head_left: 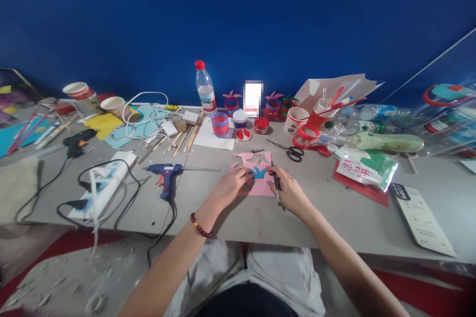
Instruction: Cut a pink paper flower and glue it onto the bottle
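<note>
Head view: grey tabletop (208,203) against a dark blue wall (238,25); one person's two hands at work near the front edge.
Pink sheet: flat pink paper with cut-out gaps (262,190), lying on the tabletop between the hands, directly before the person.
Blue piece: small blue paper shape with pointed, leaf-like tips (258,174), on the pink sheet, between the two hands.
Left hand: bare left hand (235,184), bracelet of dark red beads (201,226) at the wrist; fingers close together, lowered to the paper at the blue piece's left side. Whether they pinch or only press cannot be told.
Right hand: bare right hand (290,189), fingers narrow around a slim black-and-clear pen (277,189), held at the right edge of the pink sheet. Pen contact with the paper cannot be confirmed.
Scissors: black-handled metal pair (293,152), beyond the right hand, apart from it.
Paint: round open jar of red paint (261,125); red-smeared round lid (244,134) just beside it.
Glue gun: blue plastic body, orange trigger (167,178), left of the left hand, well apart.
Power strip: long white block (111,183), farther left, black plugs inserted.
</note>
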The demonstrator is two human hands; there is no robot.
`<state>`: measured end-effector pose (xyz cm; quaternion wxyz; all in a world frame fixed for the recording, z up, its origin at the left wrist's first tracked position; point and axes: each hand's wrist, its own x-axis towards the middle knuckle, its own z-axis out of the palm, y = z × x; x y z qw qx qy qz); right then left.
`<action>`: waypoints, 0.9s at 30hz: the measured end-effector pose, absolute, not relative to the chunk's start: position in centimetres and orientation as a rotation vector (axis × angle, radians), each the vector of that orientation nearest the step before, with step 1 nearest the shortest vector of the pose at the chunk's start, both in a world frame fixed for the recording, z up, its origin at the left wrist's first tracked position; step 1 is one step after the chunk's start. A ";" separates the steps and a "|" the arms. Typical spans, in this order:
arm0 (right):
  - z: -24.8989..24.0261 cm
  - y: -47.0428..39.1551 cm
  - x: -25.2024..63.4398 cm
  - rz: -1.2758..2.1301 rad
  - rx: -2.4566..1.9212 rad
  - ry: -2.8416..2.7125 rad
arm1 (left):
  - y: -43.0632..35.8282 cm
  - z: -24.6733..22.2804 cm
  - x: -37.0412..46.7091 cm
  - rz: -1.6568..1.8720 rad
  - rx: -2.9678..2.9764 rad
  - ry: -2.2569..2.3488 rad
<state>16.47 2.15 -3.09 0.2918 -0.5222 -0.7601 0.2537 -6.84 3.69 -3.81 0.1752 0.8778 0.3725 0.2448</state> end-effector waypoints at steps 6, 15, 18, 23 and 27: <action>-3.0 2.1 16.4 0.688 -1.406 -2.019 | 3.6 -3.9 -6.9 0.681 2.485 1.069; -3.1 2.2 16.3 0.657 -1.385 -2.048 | 3.7 -3.6 -6.7 0.691 2.513 1.059; -3.0 2.2 16.2 0.666 -1.385 -2.045 | 3.7 -3.7 -6.7 0.703 2.516 1.057; -3.0 2.1 16.3 0.687 -1.386 -2.017 | 3.6 -3.8 -6.8 0.694 2.498 1.061; -3.0 2.1 16.3 0.693 -1.394 -1.998 | 3.6 -3.5 -6.8 0.676 2.500 1.082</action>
